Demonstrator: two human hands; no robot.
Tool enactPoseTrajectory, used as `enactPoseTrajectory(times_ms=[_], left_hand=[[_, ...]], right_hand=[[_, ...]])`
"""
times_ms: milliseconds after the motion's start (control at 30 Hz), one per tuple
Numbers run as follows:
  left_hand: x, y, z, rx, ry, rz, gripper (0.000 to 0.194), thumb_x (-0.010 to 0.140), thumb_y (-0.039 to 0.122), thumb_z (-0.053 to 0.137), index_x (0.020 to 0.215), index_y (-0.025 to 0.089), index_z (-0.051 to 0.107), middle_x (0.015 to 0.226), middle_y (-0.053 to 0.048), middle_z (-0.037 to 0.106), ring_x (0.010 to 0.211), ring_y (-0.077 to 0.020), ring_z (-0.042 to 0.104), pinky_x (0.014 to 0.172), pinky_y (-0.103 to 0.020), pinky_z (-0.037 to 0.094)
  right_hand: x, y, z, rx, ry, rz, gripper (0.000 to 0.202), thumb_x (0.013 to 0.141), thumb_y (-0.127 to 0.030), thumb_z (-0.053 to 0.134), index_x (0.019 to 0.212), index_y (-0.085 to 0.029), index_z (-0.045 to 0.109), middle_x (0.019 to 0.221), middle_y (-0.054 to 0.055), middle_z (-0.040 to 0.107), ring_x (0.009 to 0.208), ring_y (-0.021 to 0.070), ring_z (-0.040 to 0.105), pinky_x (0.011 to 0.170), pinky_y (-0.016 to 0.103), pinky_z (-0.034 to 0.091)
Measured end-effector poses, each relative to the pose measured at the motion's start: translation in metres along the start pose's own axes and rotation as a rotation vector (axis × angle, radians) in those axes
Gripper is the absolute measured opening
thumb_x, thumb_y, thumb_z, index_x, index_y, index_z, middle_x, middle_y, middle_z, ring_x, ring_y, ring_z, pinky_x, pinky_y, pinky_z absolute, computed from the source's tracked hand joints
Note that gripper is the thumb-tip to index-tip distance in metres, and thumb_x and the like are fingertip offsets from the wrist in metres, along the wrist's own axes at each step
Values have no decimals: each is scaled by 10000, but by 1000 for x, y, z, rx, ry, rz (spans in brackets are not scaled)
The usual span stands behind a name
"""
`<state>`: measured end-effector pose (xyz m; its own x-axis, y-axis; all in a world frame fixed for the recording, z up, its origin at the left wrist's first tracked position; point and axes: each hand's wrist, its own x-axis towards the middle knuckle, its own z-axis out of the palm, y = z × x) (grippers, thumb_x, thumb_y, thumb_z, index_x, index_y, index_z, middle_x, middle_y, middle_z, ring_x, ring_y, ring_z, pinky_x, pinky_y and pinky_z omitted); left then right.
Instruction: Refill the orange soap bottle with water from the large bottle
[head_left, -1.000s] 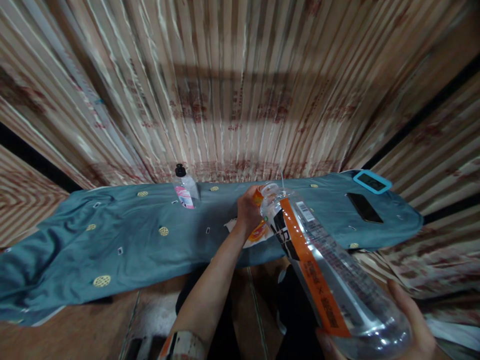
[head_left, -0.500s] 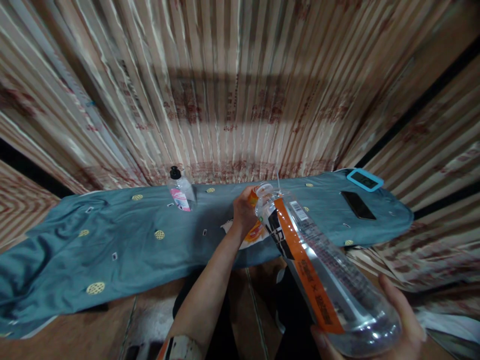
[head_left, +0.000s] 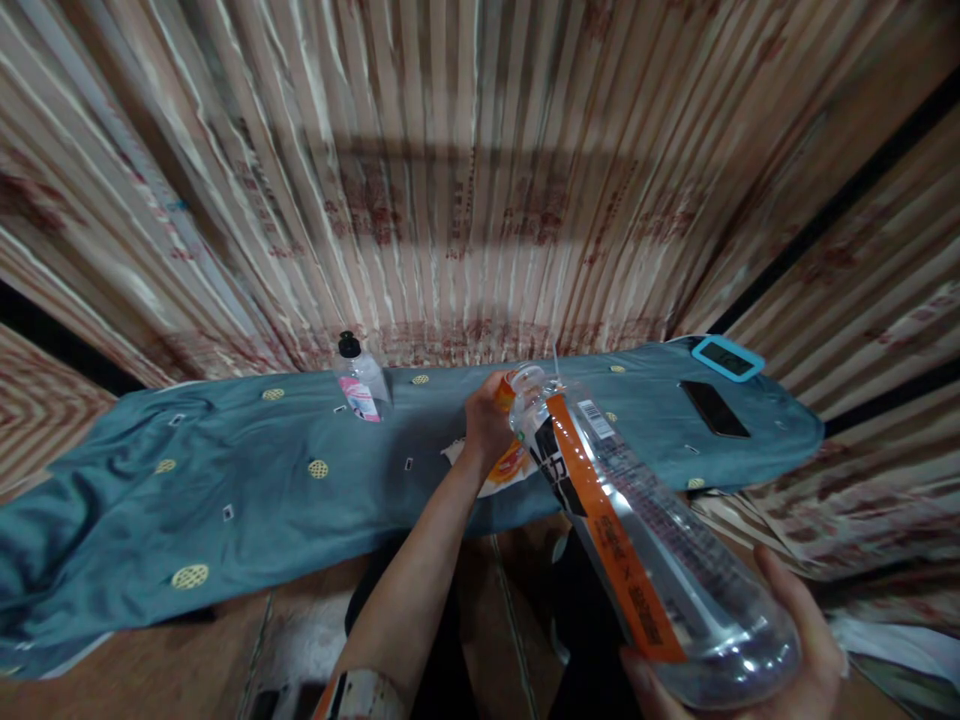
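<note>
Cupping the base of a big clear bottle (head_left: pixel 637 530) tilted over the desk (head_left: pixel 225 470), the right hand (head_left: pixel 780 660) bears a light, thin-walled, slippery load while the left hand (head_left: pixel 487 425) grips its neck.

Dim, warm light; wide-angle bending at the edges, soft blur throughout.

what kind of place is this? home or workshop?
Most likely a home, possibly a makeshift setup. A striped curtain hangs as backdrop, a teal patterned cloth covers the low table, and everyday items sit on it: a small pump bottle, a phone. No tools or machinery in sight.
</note>
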<state>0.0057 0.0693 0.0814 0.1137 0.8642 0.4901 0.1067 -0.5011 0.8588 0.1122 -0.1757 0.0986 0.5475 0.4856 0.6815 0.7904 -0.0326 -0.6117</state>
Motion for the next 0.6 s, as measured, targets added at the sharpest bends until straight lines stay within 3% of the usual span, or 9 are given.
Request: enactPoseTrajectory(times_ms=[200,600], left_hand=[[1,1,0,3,-3,-17,181,822,336,740,919,186,708,906,-58,789,856,-221,742,815,-309,569],[0,-1,-1,18,-4,-23,173,819,309,734,947,192,719,909,-60,797,866,-241,752,829,-349,593]], right_hand=[[0,5,-1,-38,-16,-3,1096,696,-822,734,1588,-258,440,1063,67,625,885,284,588,821,444,447],[3,0,0,2,-19,9,1077,725,-770,751,1596,-224,427,1084,92,626,883,291,592,732,413,452]])
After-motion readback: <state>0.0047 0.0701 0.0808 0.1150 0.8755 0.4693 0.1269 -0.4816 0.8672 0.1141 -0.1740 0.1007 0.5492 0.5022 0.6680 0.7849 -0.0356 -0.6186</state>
